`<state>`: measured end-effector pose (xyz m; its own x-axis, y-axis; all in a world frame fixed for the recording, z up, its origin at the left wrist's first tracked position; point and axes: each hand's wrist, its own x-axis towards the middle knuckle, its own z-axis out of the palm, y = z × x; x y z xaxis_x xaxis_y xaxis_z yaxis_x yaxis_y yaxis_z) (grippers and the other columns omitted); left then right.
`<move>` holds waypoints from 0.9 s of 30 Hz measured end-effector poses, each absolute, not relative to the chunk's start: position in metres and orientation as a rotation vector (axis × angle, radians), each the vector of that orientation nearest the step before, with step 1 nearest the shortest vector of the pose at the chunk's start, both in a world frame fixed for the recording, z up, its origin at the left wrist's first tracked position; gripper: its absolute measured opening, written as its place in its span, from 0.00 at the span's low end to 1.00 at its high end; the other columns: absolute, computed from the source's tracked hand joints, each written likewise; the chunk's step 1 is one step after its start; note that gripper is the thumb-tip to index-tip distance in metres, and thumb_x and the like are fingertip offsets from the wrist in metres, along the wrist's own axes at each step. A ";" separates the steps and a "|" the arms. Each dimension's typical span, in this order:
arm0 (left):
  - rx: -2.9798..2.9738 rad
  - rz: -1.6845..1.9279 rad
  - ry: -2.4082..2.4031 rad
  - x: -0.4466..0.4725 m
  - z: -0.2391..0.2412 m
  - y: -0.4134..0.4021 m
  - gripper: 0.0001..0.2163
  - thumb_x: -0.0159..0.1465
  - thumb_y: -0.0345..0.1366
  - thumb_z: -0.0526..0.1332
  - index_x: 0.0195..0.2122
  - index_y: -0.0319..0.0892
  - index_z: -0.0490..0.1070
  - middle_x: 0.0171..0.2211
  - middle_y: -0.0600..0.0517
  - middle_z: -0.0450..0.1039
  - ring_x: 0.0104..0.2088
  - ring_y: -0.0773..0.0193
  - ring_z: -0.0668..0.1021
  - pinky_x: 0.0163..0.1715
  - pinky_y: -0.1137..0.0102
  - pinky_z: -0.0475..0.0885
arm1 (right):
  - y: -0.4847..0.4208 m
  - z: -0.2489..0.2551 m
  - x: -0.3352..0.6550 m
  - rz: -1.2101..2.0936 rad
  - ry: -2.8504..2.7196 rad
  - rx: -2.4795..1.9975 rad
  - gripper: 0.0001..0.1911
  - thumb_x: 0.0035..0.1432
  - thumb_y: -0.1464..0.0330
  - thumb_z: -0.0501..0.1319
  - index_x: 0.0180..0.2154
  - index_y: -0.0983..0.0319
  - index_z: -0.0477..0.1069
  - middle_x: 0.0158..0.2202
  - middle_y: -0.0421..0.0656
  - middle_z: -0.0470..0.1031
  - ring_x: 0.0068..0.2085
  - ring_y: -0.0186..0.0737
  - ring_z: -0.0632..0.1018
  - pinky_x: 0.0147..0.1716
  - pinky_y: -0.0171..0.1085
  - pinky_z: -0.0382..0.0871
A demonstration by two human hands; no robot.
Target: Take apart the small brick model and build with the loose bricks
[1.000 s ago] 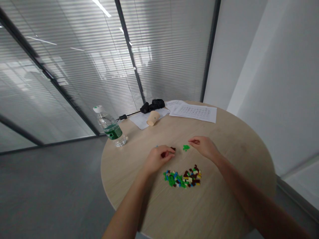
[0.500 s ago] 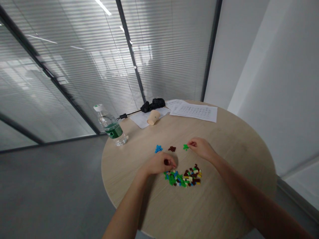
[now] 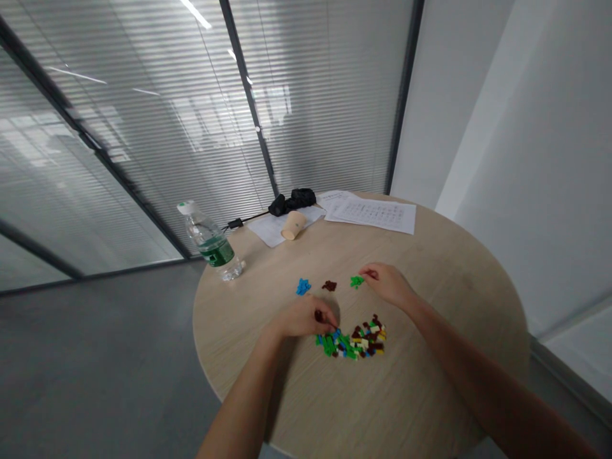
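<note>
A mixed heap of small toy bricks (image 3: pixel 351 344), in green, brown, blue, yellow and cream, lies on the round wooden table (image 3: pixel 335 414). My left hand (image 3: pixel 308 315) reaches over the heap's upper left edge, its fingers pinched down by a blue brick; what they hold is hidden. Beyond the heap sit three small sorted groups: blue bricks (image 3: pixel 303 287), brown bricks (image 3: pixel 329 285) and green bricks (image 3: pixel 356 281). At the right edge of the green group my right hand (image 3: pixel 385 282) has its fingertips closed together. Whether a brick is between them is too small to tell.
A water bottle (image 3: pixel 215 245) stands at the table's left edge. Toward the back lie a paper cup (image 3: pixel 293 225) on its side, a black bundle (image 3: pixel 299 200) with a cable, and printed sheets (image 3: pixel 373 213). Glass panels with blinds (image 3: pixel 335 115) rise behind the table.
My left fingertips have dipped slightly lower onto the heap's edge. My right hand has barely moved beside the green bricks. The whole view has shifted a little.
</note>
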<state>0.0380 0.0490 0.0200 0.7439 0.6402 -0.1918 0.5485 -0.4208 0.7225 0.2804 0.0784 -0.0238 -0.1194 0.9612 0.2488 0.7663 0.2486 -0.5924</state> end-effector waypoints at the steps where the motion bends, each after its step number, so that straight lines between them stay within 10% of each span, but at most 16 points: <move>1: 2.130 0.145 0.891 0.038 0.020 0.049 0.06 0.54 0.27 0.62 0.32 0.38 0.78 0.25 0.52 0.76 0.24 0.70 0.73 0.25 0.77 0.66 | 0.078 -0.023 0.281 0.426 -1.934 -1.575 0.10 0.55 0.69 0.56 0.35 0.61 0.76 0.36 0.45 0.79 0.37 0.41 0.78 0.38 0.37 0.69; 16: 2.066 0.198 0.836 0.038 0.020 0.050 0.04 0.56 0.31 0.61 0.28 0.37 0.75 0.23 0.55 0.71 0.23 0.72 0.70 0.25 0.77 0.63 | 0.075 -0.015 0.280 0.534 -1.762 -1.544 0.08 0.53 0.71 0.58 0.35 0.63 0.74 0.38 0.48 0.78 0.39 0.41 0.78 0.41 0.39 0.69; 27: 2.079 0.749 0.946 0.044 0.021 0.051 0.07 0.59 0.36 0.59 0.30 0.37 0.73 0.24 0.53 0.70 0.25 0.70 0.67 0.27 0.75 0.61 | 0.044 -0.003 0.231 1.590 -1.425 -0.904 0.16 0.44 0.60 0.68 0.33 0.63 0.72 0.30 0.41 0.77 0.33 0.35 0.77 0.38 0.38 0.72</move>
